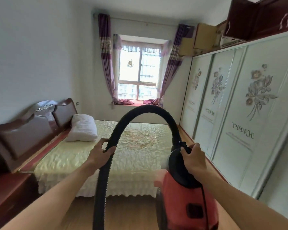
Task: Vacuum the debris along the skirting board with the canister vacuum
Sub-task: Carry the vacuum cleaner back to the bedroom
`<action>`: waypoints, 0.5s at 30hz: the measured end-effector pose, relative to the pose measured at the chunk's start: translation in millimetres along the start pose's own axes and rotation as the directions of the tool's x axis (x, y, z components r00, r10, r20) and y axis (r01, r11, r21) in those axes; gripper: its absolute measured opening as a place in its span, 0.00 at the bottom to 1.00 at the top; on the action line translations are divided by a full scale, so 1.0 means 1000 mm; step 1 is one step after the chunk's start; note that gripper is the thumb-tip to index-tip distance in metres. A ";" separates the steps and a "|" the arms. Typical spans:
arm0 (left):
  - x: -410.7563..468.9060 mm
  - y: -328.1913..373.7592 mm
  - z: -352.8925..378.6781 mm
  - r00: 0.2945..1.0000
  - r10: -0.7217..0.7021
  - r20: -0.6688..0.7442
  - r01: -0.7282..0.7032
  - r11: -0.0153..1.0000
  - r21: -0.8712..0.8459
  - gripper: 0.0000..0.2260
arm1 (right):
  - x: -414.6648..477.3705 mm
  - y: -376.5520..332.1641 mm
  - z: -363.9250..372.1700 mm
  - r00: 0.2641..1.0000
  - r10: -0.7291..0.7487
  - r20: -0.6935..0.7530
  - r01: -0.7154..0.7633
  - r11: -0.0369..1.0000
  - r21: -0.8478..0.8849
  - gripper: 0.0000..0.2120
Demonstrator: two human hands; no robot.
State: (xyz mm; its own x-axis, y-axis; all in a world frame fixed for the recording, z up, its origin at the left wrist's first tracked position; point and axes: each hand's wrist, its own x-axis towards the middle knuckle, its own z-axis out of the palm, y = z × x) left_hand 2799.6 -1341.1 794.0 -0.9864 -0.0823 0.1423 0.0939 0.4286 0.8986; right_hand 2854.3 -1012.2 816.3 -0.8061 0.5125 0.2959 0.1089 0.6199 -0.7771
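A red canister vacuum [184,200] with a black top hangs in the air at the lower right, held up off the floor. My right hand [194,159] grips the black handle on its top. A black ribbed hose [148,108] arches up from the canister and comes down on the left, running out of the bottom edge of the view. My left hand [101,151] is closed around the hose where it descends. The hose's nozzle end is out of sight. No debris shows on the strip of floor in view.
A bed [131,156] with a pale yellow cover and a white pillow [83,127] fills the middle. White sliding wardrobe doors [239,122] line the right wall, with a narrow strip of wooden floor [186,133] between. A dark wooden cabinet [8,193] stands at the lower left. The window [138,77] is opposite.
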 end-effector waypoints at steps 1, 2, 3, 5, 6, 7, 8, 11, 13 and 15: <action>0.021 0.003 0.011 0.999 0.005 0.033 -0.005 1.000 -0.008 0.13 | 0.016 0.004 -0.001 1.000 0.014 -0.016 -0.014 1.000 -0.013 0.15; 0.041 0.006 0.022 0.998 0.011 0.068 -0.010 1.000 -0.012 0.13 | 0.030 0.007 -0.002 0.999 0.028 -0.031 -0.029 0.999 -0.023 0.15; 0.060 0.009 0.032 0.994 0.017 0.104 -0.016 1.000 -0.014 0.12 | 0.044 0.009 -0.003 0.998 0.042 -0.048 -0.043 0.999 -0.029 0.15; 0.096 0.018 0.054 0.987 0.040 0.158 -0.037 0.999 -0.024 0.12 | 0.071 0.012 -0.005 0.994 0.058 -0.088 -0.061 0.997 -0.036 0.16; 0.112 0.023 0.065 0.983 0.051 0.175 -0.046 0.998 -0.031 0.11 | 0.083 0.013 -0.006 0.993 0.060 -0.106 -0.064 0.997 -0.041 0.16; 0.129 0.028 0.076 0.980 0.063 0.188 -0.057 0.998 -0.040 0.12 | 0.095 0.015 -0.008 0.990 0.062 -0.128 -0.068 0.997 -0.048 0.15; 0.145 0.033 0.087 0.977 0.079 0.200 -0.071 0.996 -0.048 0.12 | 0.106 0.016 -0.011 0.986 0.066 -0.152 -0.075 0.996 -0.052 0.14; 0.182 0.051 0.121 0.962 0.131 0.241 -0.119 0.991 -0.066 0.13 | 0.136 0.019 -0.023 0.972 0.102 -0.212 -0.116 0.992 -0.056 0.14; 0.203 0.062 0.144 0.952 0.157 0.264 -0.142 0.987 -0.075 0.13 | 0.156 0.023 -0.029 0.960 0.130 -0.248 -0.147 0.988 -0.049 0.14; 0.222 0.073 0.166 0.945 0.174 0.277 -0.158 0.984 -0.079 0.13 | 0.176 0.028 -0.033 0.949 0.160 -0.272 -0.178 0.983 -0.043 0.15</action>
State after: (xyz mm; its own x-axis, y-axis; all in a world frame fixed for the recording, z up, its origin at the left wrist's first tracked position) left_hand 2565.0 -1178.8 822.4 -0.9531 0.2464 0.1759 0.2591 0.3637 0.8947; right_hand 2734.4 -885.5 865.1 -0.5895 0.7469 0.3076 0.2758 0.5440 -0.7925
